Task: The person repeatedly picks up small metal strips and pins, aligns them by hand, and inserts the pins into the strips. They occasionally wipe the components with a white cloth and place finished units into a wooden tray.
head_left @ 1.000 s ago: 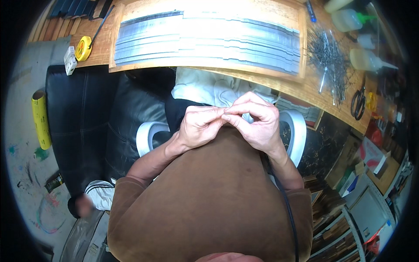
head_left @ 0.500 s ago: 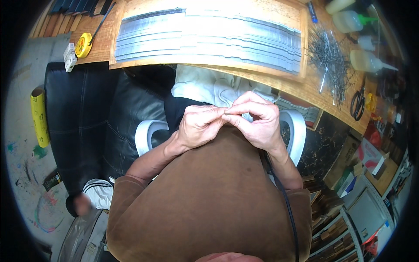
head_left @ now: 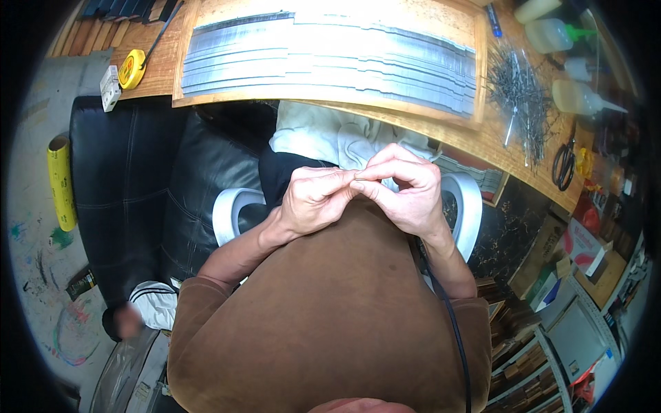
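Note:
Close in front of my chest, my left hand point(head_left: 313, 201) and my right hand point(head_left: 407, 191) meet at the fingertips. Each is closed in a pinch, thumb against forefinger. Whatever lies between the tips is too small or hidden to make out. Beyond them a white cloth point(head_left: 317, 134) lies over dark fabric, below the edge of the wooden workbench point(head_left: 155, 79). On the bench a shallow wooden tray point(head_left: 413, 111) holds layered rows of thin grey strips point(head_left: 330, 58).
Right of the tray lie a heap of thin dark wires point(head_left: 516, 93), black scissors point(head_left: 564, 165) and squeeze bottles point(head_left: 578, 98). A yellow tape measure point(head_left: 131, 69) is at the left. White chair arms point(head_left: 468, 213) flank me; a black leather seat point(head_left: 138, 186) stands to the left.

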`<action>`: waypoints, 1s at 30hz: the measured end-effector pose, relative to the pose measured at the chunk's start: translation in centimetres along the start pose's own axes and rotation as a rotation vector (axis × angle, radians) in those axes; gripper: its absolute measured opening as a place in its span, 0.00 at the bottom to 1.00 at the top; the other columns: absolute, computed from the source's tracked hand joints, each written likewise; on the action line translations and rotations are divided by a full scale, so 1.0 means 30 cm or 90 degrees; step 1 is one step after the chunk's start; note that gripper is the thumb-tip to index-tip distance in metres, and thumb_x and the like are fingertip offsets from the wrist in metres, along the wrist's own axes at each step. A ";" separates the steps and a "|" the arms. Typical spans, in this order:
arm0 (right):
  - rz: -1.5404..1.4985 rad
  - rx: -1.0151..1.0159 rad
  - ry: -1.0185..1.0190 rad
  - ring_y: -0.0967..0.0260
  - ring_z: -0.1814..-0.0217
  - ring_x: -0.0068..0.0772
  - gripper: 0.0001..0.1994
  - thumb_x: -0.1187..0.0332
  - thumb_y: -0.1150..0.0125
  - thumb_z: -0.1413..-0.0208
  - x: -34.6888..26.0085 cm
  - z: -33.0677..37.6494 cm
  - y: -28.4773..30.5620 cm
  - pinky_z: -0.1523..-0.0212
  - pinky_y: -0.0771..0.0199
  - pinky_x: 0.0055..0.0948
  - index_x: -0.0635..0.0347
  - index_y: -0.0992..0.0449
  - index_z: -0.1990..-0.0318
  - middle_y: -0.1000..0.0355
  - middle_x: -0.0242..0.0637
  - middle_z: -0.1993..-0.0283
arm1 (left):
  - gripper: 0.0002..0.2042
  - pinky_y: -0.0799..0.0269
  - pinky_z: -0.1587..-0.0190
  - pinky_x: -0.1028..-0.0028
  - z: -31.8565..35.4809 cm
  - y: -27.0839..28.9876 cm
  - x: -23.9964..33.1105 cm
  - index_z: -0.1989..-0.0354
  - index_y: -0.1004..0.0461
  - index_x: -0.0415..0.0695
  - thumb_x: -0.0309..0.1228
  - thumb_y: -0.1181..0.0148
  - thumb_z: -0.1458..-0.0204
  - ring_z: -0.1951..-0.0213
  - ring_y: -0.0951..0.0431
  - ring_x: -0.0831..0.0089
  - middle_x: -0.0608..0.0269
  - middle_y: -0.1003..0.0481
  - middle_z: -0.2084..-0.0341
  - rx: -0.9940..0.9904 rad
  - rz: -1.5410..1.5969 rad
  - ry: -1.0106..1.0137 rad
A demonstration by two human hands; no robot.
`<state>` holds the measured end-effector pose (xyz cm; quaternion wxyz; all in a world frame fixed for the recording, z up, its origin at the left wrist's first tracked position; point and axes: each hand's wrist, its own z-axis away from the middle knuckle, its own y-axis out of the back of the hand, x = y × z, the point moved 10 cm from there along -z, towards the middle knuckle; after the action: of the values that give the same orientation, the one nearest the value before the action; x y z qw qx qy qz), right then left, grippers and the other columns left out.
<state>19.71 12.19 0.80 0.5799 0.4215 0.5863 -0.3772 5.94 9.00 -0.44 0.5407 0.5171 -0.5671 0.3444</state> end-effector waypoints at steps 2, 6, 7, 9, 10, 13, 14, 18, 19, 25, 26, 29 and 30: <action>0.007 -0.002 0.001 0.21 0.63 0.27 0.07 0.79 0.24 0.48 -0.004 -0.002 -0.001 0.62 0.22 0.24 0.62 0.11 0.61 0.18 0.37 0.64 | 0.08 0.17 0.65 0.72 0.001 0.003 0.005 0.57 0.16 0.30 0.16 0.31 0.45 0.69 0.12 0.60 0.47 0.15 0.68 0.007 -0.009 -0.012; 0.027 -0.008 0.010 0.20 0.63 0.27 0.09 0.79 0.24 0.48 -0.013 -0.002 -0.003 0.61 0.22 0.24 0.63 0.12 0.59 0.18 0.37 0.64 | 0.09 0.19 0.68 0.72 0.006 0.008 -0.001 0.56 0.16 0.30 0.16 0.31 0.46 0.72 0.14 0.61 0.47 0.16 0.71 0.011 -0.019 -0.012; 0.016 -0.006 0.009 0.20 0.63 0.27 0.09 0.80 0.24 0.48 -0.013 -0.003 -0.004 0.61 0.21 0.24 0.63 0.12 0.58 0.19 0.37 0.64 | 0.09 0.19 0.68 0.71 0.008 0.010 -0.001 0.56 0.16 0.30 0.16 0.31 0.46 0.73 0.15 0.61 0.47 0.16 0.72 0.021 -0.017 -0.021; -0.005 -0.001 0.007 0.20 0.63 0.27 0.10 0.80 0.24 0.48 -0.013 -0.006 -0.006 0.60 0.21 0.24 0.64 0.13 0.57 0.19 0.38 0.63 | 0.10 0.20 0.69 0.71 0.012 0.013 -0.001 0.56 0.16 0.30 0.16 0.31 0.46 0.74 0.15 0.61 0.48 0.17 0.73 0.041 -0.014 -0.039; -0.001 -0.002 0.003 0.20 0.63 0.28 0.10 0.80 0.24 0.48 -0.013 -0.007 -0.005 0.60 0.21 0.24 0.64 0.13 0.58 0.19 0.38 0.63 | 0.10 0.20 0.69 0.71 0.012 0.014 -0.004 0.56 0.16 0.30 0.16 0.30 0.46 0.74 0.15 0.61 0.48 0.17 0.72 0.040 -0.013 -0.034; 0.008 -0.003 0.000 0.20 0.63 0.28 0.08 0.80 0.25 0.48 -0.014 -0.008 -0.001 0.60 0.22 0.25 0.65 0.15 0.60 0.19 0.39 0.64 | 0.10 0.19 0.68 0.71 0.010 0.016 -0.004 0.55 0.16 0.31 0.16 0.30 0.46 0.73 0.15 0.62 0.48 0.16 0.71 0.038 -0.011 -0.025; 0.008 -0.003 0.005 0.20 0.63 0.28 0.08 0.80 0.25 0.48 -0.015 -0.008 0.000 0.60 0.22 0.25 0.65 0.15 0.61 0.19 0.39 0.64 | 0.10 0.19 0.68 0.72 0.006 0.015 -0.001 0.55 0.16 0.31 0.16 0.30 0.46 0.73 0.15 0.62 0.48 0.16 0.71 0.038 -0.011 -0.025; 0.010 -0.002 0.013 0.20 0.62 0.29 0.06 0.80 0.25 0.48 -0.019 -0.010 0.002 0.60 0.22 0.26 0.66 0.16 0.63 0.19 0.39 0.65 | 0.10 0.19 0.67 0.72 0.006 0.015 -0.001 0.55 0.16 0.31 0.16 0.30 0.46 0.72 0.14 0.62 0.48 0.15 0.70 0.028 -0.023 -0.004; 0.008 -0.001 0.012 0.20 0.62 0.29 0.06 0.80 0.25 0.48 -0.018 -0.011 0.002 0.60 0.22 0.26 0.66 0.16 0.63 0.19 0.39 0.65 | 0.10 0.19 0.67 0.72 0.006 0.016 0.000 0.56 0.16 0.31 0.16 0.30 0.46 0.72 0.14 0.63 0.48 0.15 0.70 0.029 -0.022 -0.004; -0.006 0.000 0.009 0.20 0.63 0.29 0.06 0.80 0.25 0.48 -0.010 -0.009 0.002 0.60 0.22 0.27 0.65 0.17 0.64 0.19 0.39 0.65 | 0.09 0.19 0.67 0.72 0.000 0.018 0.011 0.56 0.16 0.31 0.17 0.29 0.46 0.72 0.14 0.63 0.49 0.15 0.70 0.031 -0.014 -0.009; -0.006 -0.001 0.008 0.20 0.63 0.30 0.06 0.80 0.25 0.48 -0.010 -0.008 0.002 0.60 0.22 0.27 0.65 0.17 0.64 0.19 0.39 0.65 | 0.09 0.19 0.67 0.72 0.002 0.018 0.009 0.56 0.16 0.31 0.17 0.29 0.46 0.72 0.14 0.63 0.49 0.15 0.70 0.032 -0.015 -0.009; -0.007 -0.001 0.009 0.20 0.63 0.30 0.06 0.80 0.25 0.48 -0.011 -0.009 0.002 0.60 0.22 0.27 0.65 0.17 0.64 0.19 0.39 0.65 | 0.10 0.19 0.67 0.72 0.001 0.018 0.011 0.56 0.16 0.31 0.17 0.29 0.46 0.72 0.14 0.63 0.49 0.15 0.70 0.033 -0.016 -0.016; -0.008 -0.001 0.009 0.20 0.63 0.30 0.06 0.80 0.25 0.48 -0.011 -0.010 0.002 0.60 0.22 0.27 0.65 0.17 0.64 0.19 0.39 0.65 | 0.10 0.19 0.68 0.72 0.000 0.018 0.012 0.56 0.16 0.31 0.17 0.29 0.46 0.72 0.14 0.63 0.48 0.15 0.70 0.033 -0.017 -0.019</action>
<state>19.64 12.46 1.15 0.5736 0.4205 0.5932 -0.3772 5.45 9.04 0.01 0.5229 0.5435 -0.5592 0.3441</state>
